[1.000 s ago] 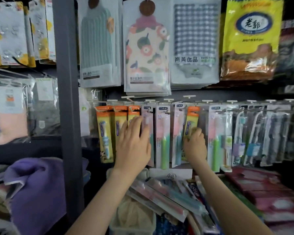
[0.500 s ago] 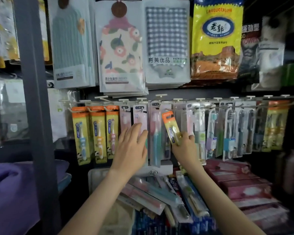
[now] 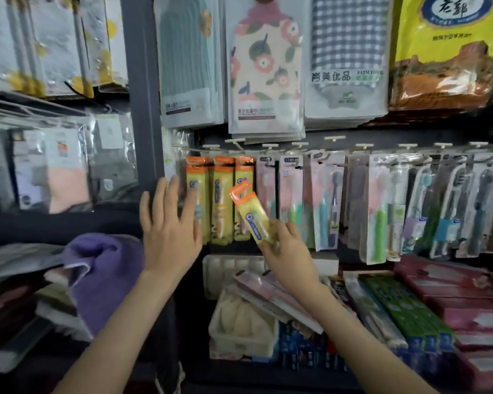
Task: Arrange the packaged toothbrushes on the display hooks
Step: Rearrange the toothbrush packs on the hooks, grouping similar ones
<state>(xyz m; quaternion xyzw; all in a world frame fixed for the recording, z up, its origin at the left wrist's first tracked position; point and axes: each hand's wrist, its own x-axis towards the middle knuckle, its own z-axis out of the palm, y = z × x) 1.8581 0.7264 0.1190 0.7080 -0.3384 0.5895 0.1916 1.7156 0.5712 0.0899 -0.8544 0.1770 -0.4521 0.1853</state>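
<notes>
My right hand [image 3: 288,251] grips the lower end of a yellow toothbrush pack with an orange top [image 3: 249,210], tilted left in front of the display. Three matching yellow packs [image 3: 221,200] hang from hooks at the left of the row. My left hand [image 3: 170,227] is spread open, its fingers just in front of the leftmost yellow pack and holding nothing. Pink and green packaged toothbrushes [image 3: 325,200] hang to the right on white display hooks [image 3: 299,145], then darker ones [image 3: 453,206] further right.
A dark upright post [image 3: 143,109] stands left of the hooks. Packaged towels [image 3: 265,66] hang above. Below lie a white basket [image 3: 239,334], loose pink packs [image 3: 271,297], green toothpaste boxes [image 3: 404,311] and red boxes [image 3: 467,302]. A purple cloth [image 3: 103,268] sits lower left.
My right hand has carried the yellow pack left from among the pink packs toward the other yellow ones. My left hand has slid left to the leftmost yellow pack.
</notes>
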